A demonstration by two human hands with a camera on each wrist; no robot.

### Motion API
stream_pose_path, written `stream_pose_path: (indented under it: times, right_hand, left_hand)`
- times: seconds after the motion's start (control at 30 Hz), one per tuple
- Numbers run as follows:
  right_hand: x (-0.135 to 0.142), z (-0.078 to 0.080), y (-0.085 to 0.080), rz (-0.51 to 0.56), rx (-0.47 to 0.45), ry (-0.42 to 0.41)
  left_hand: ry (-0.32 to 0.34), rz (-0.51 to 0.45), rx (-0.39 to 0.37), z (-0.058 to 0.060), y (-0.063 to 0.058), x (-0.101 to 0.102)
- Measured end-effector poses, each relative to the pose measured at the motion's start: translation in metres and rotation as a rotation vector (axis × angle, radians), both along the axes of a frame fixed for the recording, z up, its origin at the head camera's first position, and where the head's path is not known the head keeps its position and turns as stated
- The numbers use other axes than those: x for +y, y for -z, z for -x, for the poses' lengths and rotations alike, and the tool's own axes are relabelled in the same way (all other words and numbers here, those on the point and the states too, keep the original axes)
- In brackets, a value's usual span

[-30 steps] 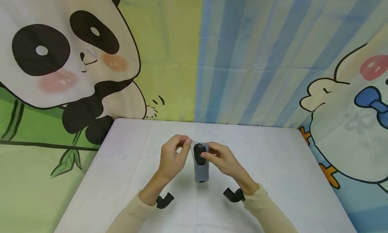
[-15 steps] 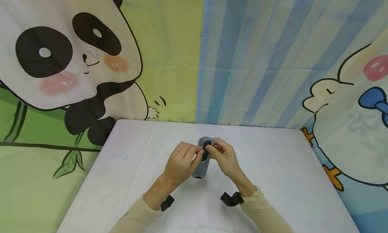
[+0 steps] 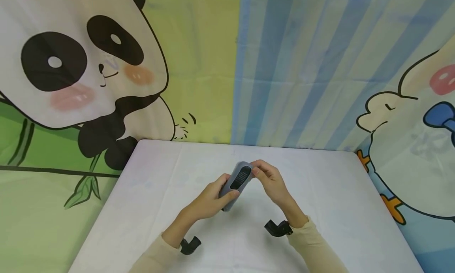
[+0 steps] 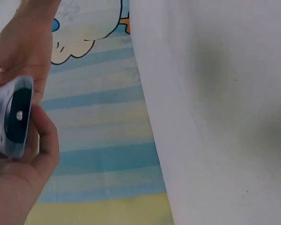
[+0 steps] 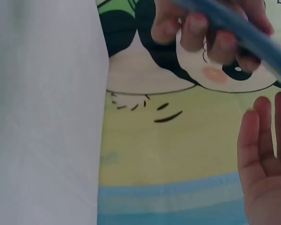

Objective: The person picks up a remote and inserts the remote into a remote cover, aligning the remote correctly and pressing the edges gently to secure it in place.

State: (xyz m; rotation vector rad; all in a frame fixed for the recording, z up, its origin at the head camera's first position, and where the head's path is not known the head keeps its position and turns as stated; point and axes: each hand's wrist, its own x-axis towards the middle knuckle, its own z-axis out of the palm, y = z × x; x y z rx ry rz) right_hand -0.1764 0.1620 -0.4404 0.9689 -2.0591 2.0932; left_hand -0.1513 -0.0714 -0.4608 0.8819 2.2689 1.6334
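Observation:
A grey-blue handheld device [image 3: 241, 177], long and rounded, has a black oval panel with lines of small pale print; its exact kind is unclear. My left hand [image 3: 207, 202] grips its lower half, thumb lying across the front, and the device tilts with its upper end to the right. In the left wrist view, the device's end [image 4: 18, 115] shows a black face with a small socket-like spot. My right hand [image 3: 273, 183] is at the upper right edge, thumb and fingertips close to or touching it. Nearly straight fingers [image 5: 249, 140] show in the right wrist view.
Both hands are above a white table [image 3: 320, 202]. Black curved wrist mounts [image 3: 278, 228] stick inward from both wrists. Behind the table hangs a printed cloth [image 3: 199, 67] with a panda, stripes and a pale cartoon figure.
My left hand has moved from pinching near the device's top to gripping its lower half. The device has turned and tilted rightward. My right hand has shifted from its front to its upper edge.

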Motion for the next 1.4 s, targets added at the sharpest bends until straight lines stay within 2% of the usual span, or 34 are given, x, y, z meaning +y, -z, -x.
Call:
stream_pose_path:
  times: [0.1,0.2,0.3,0.4,0.47,0.53,0.6,0.67,0.73,0.9,0.93,1.0,1.1,1.3,1.4]
  right_hand:
    - [0.011,0.004,-0.007,-0.097,0.031,-0.172]
    - [0.016,0.007,-0.012,-0.153,0.029,-0.368]
    - [0.015,0.006,-0.013,-0.08,-0.006,-0.489]
    - [0.011,0.002,-0.011,0.066,-0.06,-0.542]
    - [0.008,-0.002,-0.01,0.15,-0.1,-0.522]
    - [0.006,-0.006,-0.011,0.193,-0.117,-0.456]
    - [0.005,-0.01,-0.012,0.191,-0.105,-0.349]
    - [0.005,-0.014,-0.014,0.135,-0.033,-0.232]
    - [0.005,-0.018,-0.017,-0.005,0.109,-0.096]
    - [0.003,-0.024,-0.025,-0.459,0.62,0.194]
    - [0.003,-0.024,-0.027,-0.527,0.705,0.232]
    - [0.003,-0.022,-0.03,-0.619,0.805,0.284]
    - [0.008,-0.019,-0.033,-0.671,0.81,0.291]
    - [0.022,-0.01,-0.033,-0.707,0.664,0.224]
    - [0.023,-0.007,-0.033,-0.727,0.601,0.175]
  left_hand:
    - [0.105,-0.007,-0.085,0.001,0.001,-0.008]
    - [0.196,-0.003,-0.113,0.003,0.001,-0.013]
    - [0.269,-0.016,-0.127,0.005,0.003,-0.014]
    - [0.309,-0.027,-0.13,0.007,0.006,-0.015]
    - [0.299,-0.014,-0.109,0.009,0.007,-0.015]
    - [0.273,0.017,-0.083,0.011,0.008,-0.015]
    - [0.239,0.056,-0.056,0.014,0.01,-0.014]
    - [0.221,0.08,-0.033,0.016,0.011,-0.013]
    - [0.214,0.106,-0.013,0.017,0.013,-0.013]
    - [0.18,0.163,0.066,0.017,0.009,-0.014]
    - [0.165,0.167,0.081,0.017,0.008,-0.015]
    - [0.14,0.166,0.105,0.017,0.005,-0.014]
    - [0.096,0.166,0.133,0.015,0.004,-0.011]
    - [0.029,0.243,0.198,0.006,0.006,-0.01]
    - [0.035,0.311,0.23,0.005,0.006,-0.013]
